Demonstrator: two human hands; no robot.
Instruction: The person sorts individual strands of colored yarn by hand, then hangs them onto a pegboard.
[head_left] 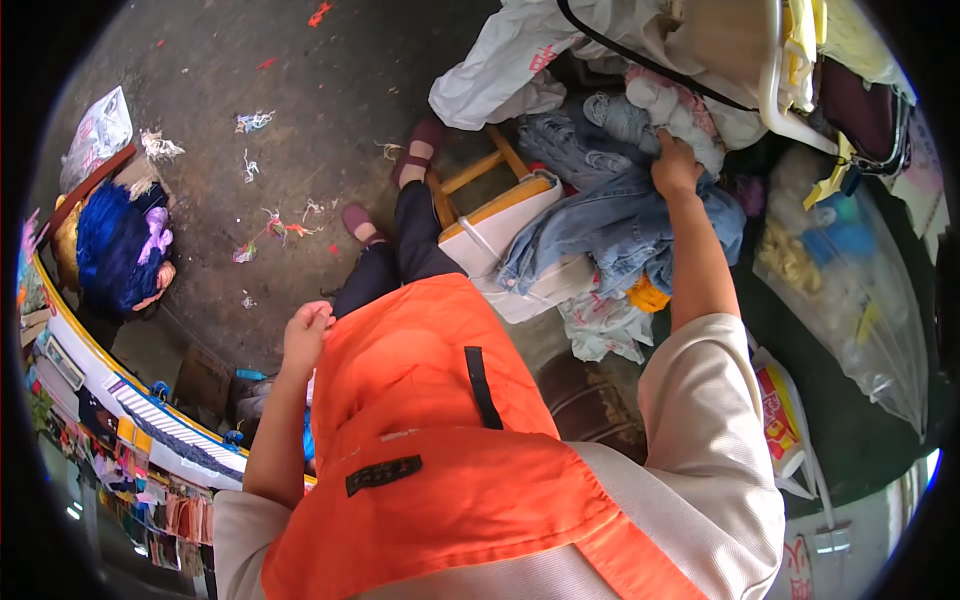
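Observation:
My right hand [675, 165] reaches over a pile at the upper right. Its bent fingers grip pale grey-white yarn [702, 148], though the fingertips are partly hidden. Beside it lies a skein of grey-blue yarn [620, 122]. Blue denim [610, 225] spreads below and to the left of this hand, over a white-topped wooden stool [500, 225]. My left hand [308, 335] is closed near the edge of my orange apron [430, 340], its fingers curled together. Anything inside those fingers is hidden.
A white plastic bag [500, 75] sits beyond the pile. Blue yarn [115, 245] fills a container at the left, near a knitting machine [170, 415]. Thread scraps [275, 225] litter the floor. A clear bag [850, 290] of yarn lies at the right.

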